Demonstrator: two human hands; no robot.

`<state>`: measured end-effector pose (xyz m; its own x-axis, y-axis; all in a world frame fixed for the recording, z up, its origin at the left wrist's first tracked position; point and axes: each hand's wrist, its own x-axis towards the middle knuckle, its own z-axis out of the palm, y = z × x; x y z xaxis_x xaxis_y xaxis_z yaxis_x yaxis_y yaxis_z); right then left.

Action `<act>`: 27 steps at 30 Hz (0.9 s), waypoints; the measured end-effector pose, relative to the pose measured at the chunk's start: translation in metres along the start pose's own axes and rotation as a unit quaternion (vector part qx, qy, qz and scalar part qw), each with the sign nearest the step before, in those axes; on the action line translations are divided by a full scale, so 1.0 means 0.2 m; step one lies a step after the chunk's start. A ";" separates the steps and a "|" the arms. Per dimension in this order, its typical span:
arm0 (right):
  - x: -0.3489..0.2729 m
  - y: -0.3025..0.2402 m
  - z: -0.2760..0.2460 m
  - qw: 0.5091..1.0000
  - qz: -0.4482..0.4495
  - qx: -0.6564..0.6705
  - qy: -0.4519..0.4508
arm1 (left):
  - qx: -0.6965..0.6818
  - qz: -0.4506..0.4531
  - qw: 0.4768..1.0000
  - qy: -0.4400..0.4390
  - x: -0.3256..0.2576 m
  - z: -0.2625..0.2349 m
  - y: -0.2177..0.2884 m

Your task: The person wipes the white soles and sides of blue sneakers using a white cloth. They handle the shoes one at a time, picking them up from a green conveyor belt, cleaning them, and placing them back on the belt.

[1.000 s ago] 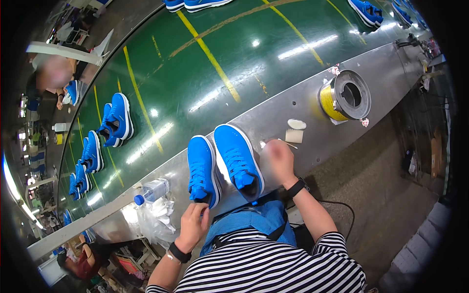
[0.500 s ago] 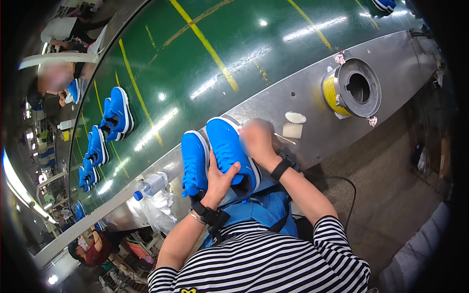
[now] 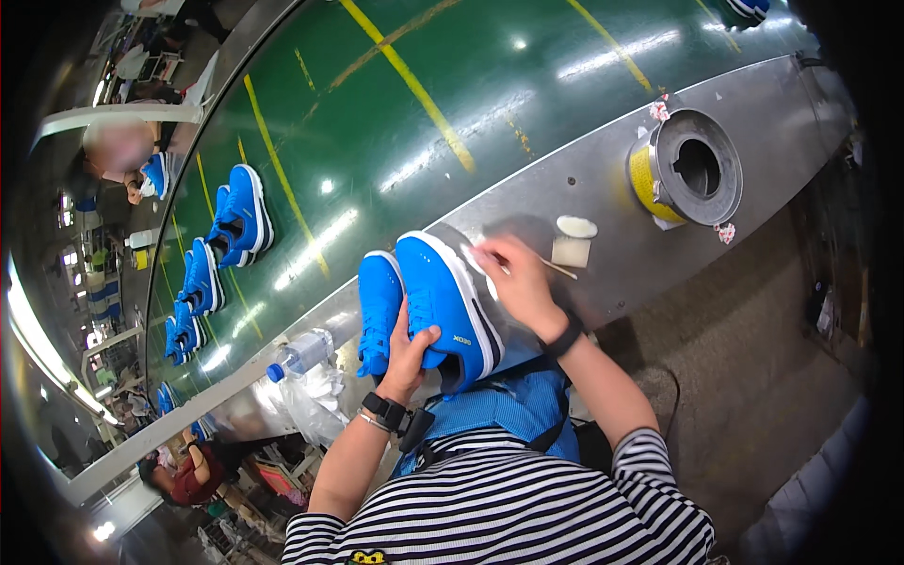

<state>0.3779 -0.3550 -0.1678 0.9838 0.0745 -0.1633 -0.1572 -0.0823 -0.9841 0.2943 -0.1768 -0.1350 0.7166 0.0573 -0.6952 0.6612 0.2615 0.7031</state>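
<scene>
My left hand (image 3: 405,355) grips a blue sneaker (image 3: 436,282) with a white sole, its thumb over the collar and its fingers between this shoe and a second blue sneaker (image 3: 379,294) at its left. The held shoe is rolled so that its right side and sole edge show. My right hand (image 3: 521,282) is closed in a pinch beside the shoe's sole edge near the toe. A small white piece (image 3: 470,258), too blurred to name, is at its fingertips. A thin cotton swab (image 3: 562,270) lies on the metal bench by that hand, partly hidden.
A white oval pad (image 3: 576,226) and a beige square pad (image 3: 571,251) lie on the metal bench (image 3: 527,207). Farther right stands a round metal container (image 3: 697,169) with a yellow side. Several blue sneakers (image 3: 247,217) sit on the green belt (image 3: 377,122). A plastic bottle (image 3: 303,353) lies at the left.
The held sneaker has rolled to the left, showing more of its right side. My right hand has drawn slightly off its edge, exposing the white piece. The cotton swab has stayed on the bench.
</scene>
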 end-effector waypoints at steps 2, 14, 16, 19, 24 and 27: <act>0.12 0.01 0.13 0.997 -0.071 -0.017 -0.019 | -0.008 -0.007 1.000 -0.010 0.00 -0.01 0.00; -0.47 0.08 0.04 0.994 -0.047 -0.068 -0.070 | -0.034 0.007 0.999 -0.012 0.02 -0.06 -0.07; -0.59 0.07 -0.05 0.989 -0.009 -0.074 -0.125 | -0.029 0.016 0.999 -0.006 0.02 -0.04 -0.05; -0.55 0.07 -0.12 0.993 0.010 -0.088 -0.074 | -0.006 0.040 0.999 0.002 0.01 0.00 -0.03; -0.23 0.12 -0.12 0.930 -0.174 -0.324 -0.007 | 0.168 0.110 0.976 0.081 -0.05 0.07 0.00; -0.31 -0.04 -0.13 0.957 -0.139 -0.254 0.007 | 0.231 0.263 0.933 0.081 -0.28 -0.06 0.05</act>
<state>0.3203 -0.3851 -0.1477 0.9829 0.1516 0.1047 0.1706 -0.5345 -0.8278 0.2576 -0.1667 -0.0907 0.9505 0.2159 -0.2233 0.2802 -0.2856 0.9165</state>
